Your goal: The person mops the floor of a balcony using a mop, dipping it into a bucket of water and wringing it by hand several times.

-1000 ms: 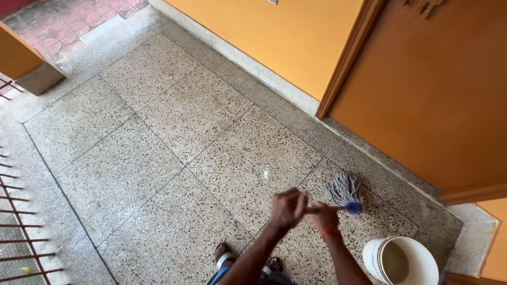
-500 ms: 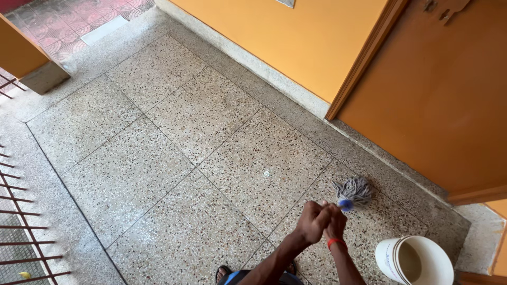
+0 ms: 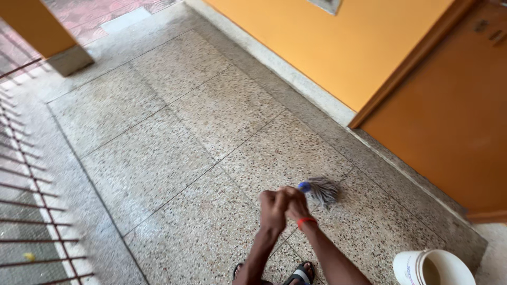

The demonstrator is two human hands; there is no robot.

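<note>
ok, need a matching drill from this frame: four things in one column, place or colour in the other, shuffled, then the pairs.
Things:
1. grey string mop head with blue socket
2. white plastic bucket
3. red wristband
4. orange wooden door

Descriptions:
A. bottom right corner of the view
B. on the right hand
C. on the speckled floor, just beyond the hands
D. behind the floor, at right

Pairs: 1-C, 2-A, 3-B, 4-D

Home veranda/entry: speckled terrazzo floor (image 3: pixel 174 132), orange walls (image 3: pixel 338 47) w/ wooden door (image 3: pixel 454 116), iron railing (image 3: pixel 31 211).
</note>
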